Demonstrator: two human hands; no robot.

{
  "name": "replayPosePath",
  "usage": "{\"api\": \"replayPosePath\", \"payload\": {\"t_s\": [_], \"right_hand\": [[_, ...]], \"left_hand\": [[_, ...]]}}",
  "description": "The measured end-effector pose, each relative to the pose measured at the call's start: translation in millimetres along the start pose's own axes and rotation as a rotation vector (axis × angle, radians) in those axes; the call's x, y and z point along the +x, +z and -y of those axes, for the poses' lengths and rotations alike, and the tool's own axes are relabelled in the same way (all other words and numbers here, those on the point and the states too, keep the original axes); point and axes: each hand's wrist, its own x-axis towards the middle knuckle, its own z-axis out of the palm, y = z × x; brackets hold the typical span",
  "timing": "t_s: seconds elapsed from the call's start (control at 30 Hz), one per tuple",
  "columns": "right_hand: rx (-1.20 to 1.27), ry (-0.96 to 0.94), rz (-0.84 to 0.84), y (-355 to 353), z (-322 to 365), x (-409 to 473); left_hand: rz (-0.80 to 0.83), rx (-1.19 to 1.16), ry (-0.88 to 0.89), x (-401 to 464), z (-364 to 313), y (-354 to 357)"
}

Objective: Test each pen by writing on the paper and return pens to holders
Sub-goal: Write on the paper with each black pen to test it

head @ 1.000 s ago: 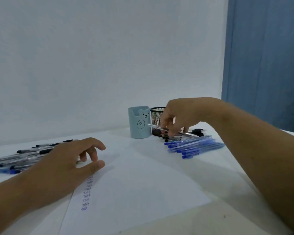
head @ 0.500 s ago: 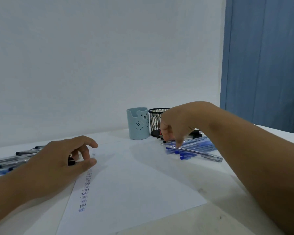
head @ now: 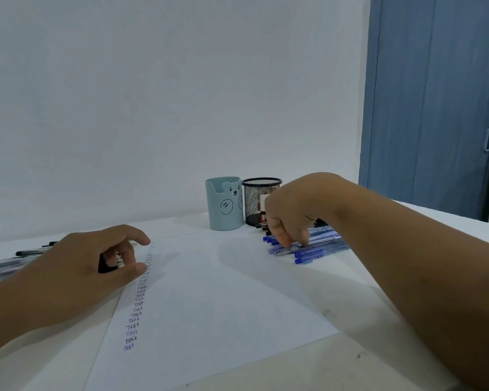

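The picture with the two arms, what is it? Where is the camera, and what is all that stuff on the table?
There is no machine here. The camera sits on a person's head and looks down, so you see that person's own two arms. The left hand rests at the edge of a sheet of paper and has something small and black between its fingers; I cannot tell what. The word "test" is written many times down the paper. The right hand reaches into a pile of blue pens, fingers curled onto one. Behind stand a blue bear cup and a black mesh cup. More pens lie on the left.
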Motion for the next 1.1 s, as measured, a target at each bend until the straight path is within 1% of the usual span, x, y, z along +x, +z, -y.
{"api": "replayPosePath", "payload": {"t_s": [0.13,0.23,0.33,0.4,0.47,0.53,0.6,0.73,0.8,0.9,1.1], "right_hand": [[-0.057,-0.003,0.007,0,-1,0],[-0.047,-0.022,-0.072,-3,3,-7],[0.051,-0.113,-0.270,-2,18,-11],[0.193,-0.205,-0.431,4,33,-6],[0.331,-0.356,-0.560,14,54,2],[0.406,-0.511,-0.633,21,76,9],[0.447,-0.616,-0.670,29,96,16],[0.537,-0.677,-0.746,42,121,25],[0.521,-0.688,-0.750,43,129,26],[0.463,-0.723,-0.723,43,132,24],[0.516,-0.722,-0.746,46,126,23]], "left_hand": [[0.017,0.002,-0.006,0,-4,-1],[0.031,-0.015,-0.028,0,-5,-3],[0.053,-0.007,-0.035,-2,-8,-7],[0.059,-0.007,-0.044,-1,-10,-11],[0.039,0.013,-0.069,1,-9,-19],[0.044,0.098,-0.099,1,-3,-35],[0.069,0.151,-0.149,-4,8,-53],[0.142,0.157,-0.231,-11,26,-71],[0.179,0.182,-0.251,-13,32,-73],[0.243,0.226,-0.234,-13,35,-70],[0.171,0.309,-0.212,-10,35,-55]]}}
